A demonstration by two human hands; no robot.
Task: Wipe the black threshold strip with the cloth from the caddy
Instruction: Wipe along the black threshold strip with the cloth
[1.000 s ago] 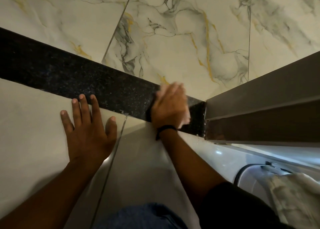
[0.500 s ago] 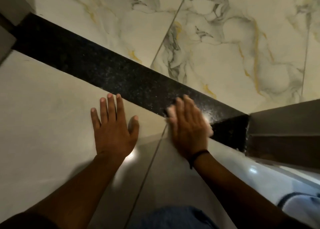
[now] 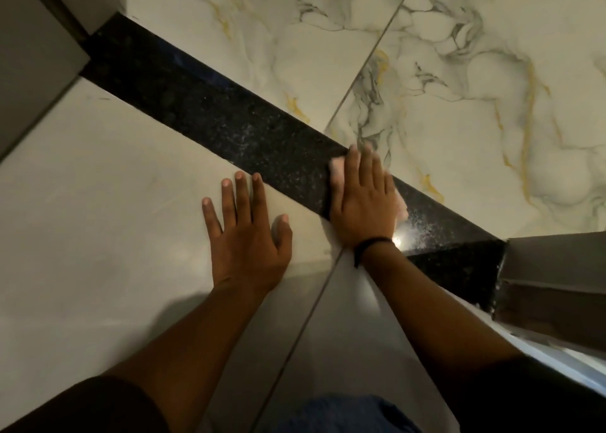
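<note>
Head view, looking down at a tiled floor. The black threshold strip [image 3: 262, 137] runs diagonally from the far left to the near right, separating plain pale floor tiles [image 3: 98, 203] on the near side from veined marble tiles [image 3: 475, 88] on the far side. The right hand [image 3: 362, 200] lies flat across the strip, its fingers [image 3: 354, 167] extended and close together, pressing a pale pinkish cloth [image 3: 336, 167] against the strip; the cloth shows only at the hand's left edge and at its right edge, the rest being covered by the palm. A dark band [image 3: 370, 246] circles the right wrist. The left hand [image 3: 246, 232] rests palm-down on the pale tile just beside the strip, fingers spread, empty. A grey door frame [image 3: 557, 268] meets the strip's near right end; another grey frame [image 3: 36, 55] stands at its far left end.
</note>
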